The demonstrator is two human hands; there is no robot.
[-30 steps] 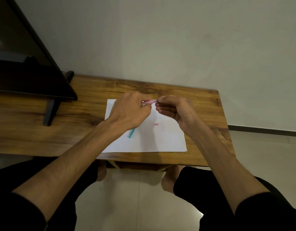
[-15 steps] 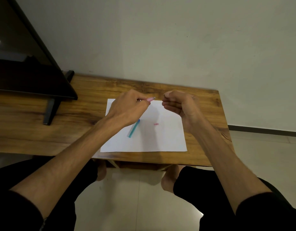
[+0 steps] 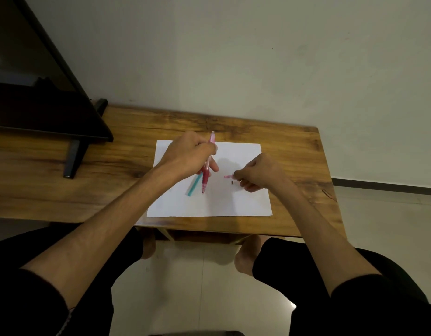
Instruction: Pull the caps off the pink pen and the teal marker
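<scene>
The pink pen [image 3: 206,173] stands nearly on end over the sheet of paper [image 3: 243,202], its long axis running from 12 to 6 o'clock: the tip points down at 6, close to the paper, and the pale end rises past the knuckles at 12. A teal pen [image 3: 194,186] lies flat on the paper just at 8 o'clock of the pink tip, slanting from 1 to 7 o'clock.

The paper lies on a wooden desk [image 3: 294,151] set against a plain pale wall [image 3: 234,57]; a dark screen [image 3: 40,98] on its stand occupies the desk at 9 o'clock, and tiled floor [image 3: 185,287] shows below.

The left hand [image 3: 187,156] grips the pink pen, fingers curled round its barrel. The right hand [image 3: 258,172], at 3 o'clock of the pen, pinches a small pink piece [image 3: 227,176] at its fingertips, low over the paper.
</scene>
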